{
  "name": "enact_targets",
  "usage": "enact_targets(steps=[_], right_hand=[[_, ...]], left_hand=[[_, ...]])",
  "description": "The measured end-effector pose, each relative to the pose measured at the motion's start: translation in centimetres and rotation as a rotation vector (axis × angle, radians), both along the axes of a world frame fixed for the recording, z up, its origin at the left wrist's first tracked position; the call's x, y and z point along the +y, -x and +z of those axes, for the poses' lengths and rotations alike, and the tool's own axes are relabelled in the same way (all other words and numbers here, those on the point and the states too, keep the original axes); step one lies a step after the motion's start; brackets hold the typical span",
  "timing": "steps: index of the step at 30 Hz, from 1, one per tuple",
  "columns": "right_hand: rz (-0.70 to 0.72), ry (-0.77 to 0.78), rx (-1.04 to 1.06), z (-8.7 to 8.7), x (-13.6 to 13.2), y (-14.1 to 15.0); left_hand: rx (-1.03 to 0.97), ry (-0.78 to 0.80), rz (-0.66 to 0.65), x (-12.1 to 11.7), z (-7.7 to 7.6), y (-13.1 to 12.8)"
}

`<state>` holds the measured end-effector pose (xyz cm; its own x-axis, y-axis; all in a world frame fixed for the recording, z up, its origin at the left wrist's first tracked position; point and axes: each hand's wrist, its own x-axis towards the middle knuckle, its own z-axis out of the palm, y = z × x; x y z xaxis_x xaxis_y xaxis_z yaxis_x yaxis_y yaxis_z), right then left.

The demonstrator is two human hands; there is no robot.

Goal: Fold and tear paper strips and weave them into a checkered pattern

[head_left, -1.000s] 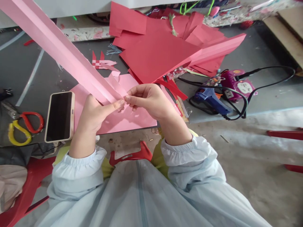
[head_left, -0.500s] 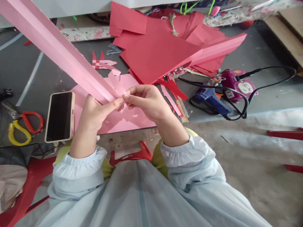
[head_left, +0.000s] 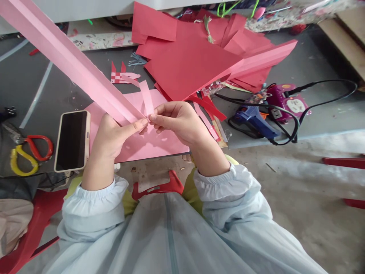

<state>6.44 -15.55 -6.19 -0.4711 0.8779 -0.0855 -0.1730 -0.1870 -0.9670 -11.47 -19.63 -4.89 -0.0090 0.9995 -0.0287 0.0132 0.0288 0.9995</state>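
My left hand is closed on the near end of a long, creased sheet of pink paper, which slants up to the far left. At that end, my right hand pinches a narrow pink paper strip between thumb and forefinger. The strip stands up from my fingertips and bends over to the left. My two thumbs nearly meet, and the strip seems joined to the long sheet there, though my fingers hide the exact spot. Beneath both hands lies a flat pink sheet.
Red paper sheets are piled behind my hands, near a small woven red-and-pink piece. A phone and red-and-yellow-handled scissors lie at left. A blue glue gun with a looping black cord lies at right.
The narrow strip was curled in a loop and now stands straighter above my right fingertips. Both hands have stayed almost in place, with the long sheet shifting slightly.
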Motion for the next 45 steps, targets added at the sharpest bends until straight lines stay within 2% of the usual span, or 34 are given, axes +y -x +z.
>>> enact_targets(steps=[5,11,19,21,24,28,31,35,37,41,45], right_hand=[[-0.005,-0.018,-0.004,0.0,0.0,0.0],[-0.011,-0.044,0.012,0.2,0.0,0.0],[-0.13,-0.124,-0.05,0.2,0.3,-0.7],[-0.17,-0.157,-0.152,0.0,0.6,-1.1],[-0.249,-0.227,-0.413,-0.4,1.0,-1.5],[-0.362,-0.423,-0.711,-0.6,1.1,-1.5],[-0.341,-0.506,-0.802,-0.2,0.9,-1.4],[-0.338,-0.51,-0.945,-0.2,0.7,-1.3],[-0.373,-0.509,-0.927,-0.5,0.6,-1.3],[-0.433,-0.514,-0.712,-0.6,0.6,-1.3],[-0.197,-0.444,-0.458,-0.1,0.4,-0.9]], left_hand=[[0.008,0.083,-0.032,-0.1,0.0,0.1],[-0.012,0.047,-0.031,-0.2,0.1,-0.2],[-0.006,0.055,0.087,0.0,-0.2,-0.2],[-0.009,0.082,0.087,-0.1,-0.2,-0.2],[0.003,0.14,0.072,-0.2,-0.1,-0.3],[0.01,0.169,0.015,-0.3,0.0,-0.6],[0.025,0.192,-0.037,-0.2,-0.1,-0.9],[0.006,0.215,-0.087,-0.3,-0.7,-1.0],[-0.009,0.208,-0.098,-0.3,-0.9,-1.0],[0.011,0.223,-0.113,-0.4,-0.9,-1.0],[0.038,0.224,-0.225,-0.5,-1.0,-1.0]])
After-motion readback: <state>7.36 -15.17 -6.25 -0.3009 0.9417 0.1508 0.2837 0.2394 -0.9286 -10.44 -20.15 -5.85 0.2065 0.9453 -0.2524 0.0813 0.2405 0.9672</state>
